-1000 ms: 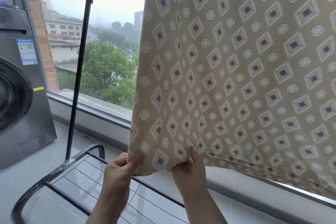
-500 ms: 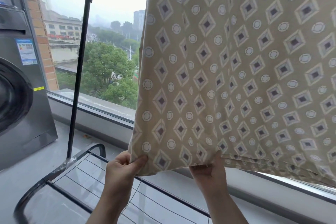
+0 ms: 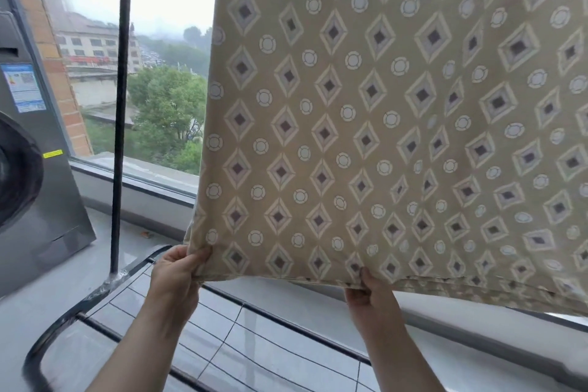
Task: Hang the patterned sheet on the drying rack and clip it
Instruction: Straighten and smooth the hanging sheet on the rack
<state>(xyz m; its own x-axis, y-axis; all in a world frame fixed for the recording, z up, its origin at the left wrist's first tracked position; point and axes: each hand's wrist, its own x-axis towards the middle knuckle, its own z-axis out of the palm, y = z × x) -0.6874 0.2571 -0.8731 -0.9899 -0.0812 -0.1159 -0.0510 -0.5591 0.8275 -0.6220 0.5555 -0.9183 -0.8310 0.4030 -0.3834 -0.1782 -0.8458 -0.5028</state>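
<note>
Left hand [image 3: 173,267], right hand [image 3: 366,288] pinching patterned sheet [image 3: 366,121] hem. No clip visible; slippage risk on release.

Sheet [image 3: 381,111]: tan-beige ground, repeating cream-outlined diamonds with grey-lilac bands and dark purplish centres, small white rings with pale blue-grey middles between them. Rack [image 3: 117,105]: black pole, black frame and thin black wires below. Washer [image 3: 38,200]: grey metallic body, dark door, blue-and-white label, small yellow sticker. Floor tiles [image 3: 254,321]: pale grey. Outside: red-orange brick, green trees, white sky.
</note>
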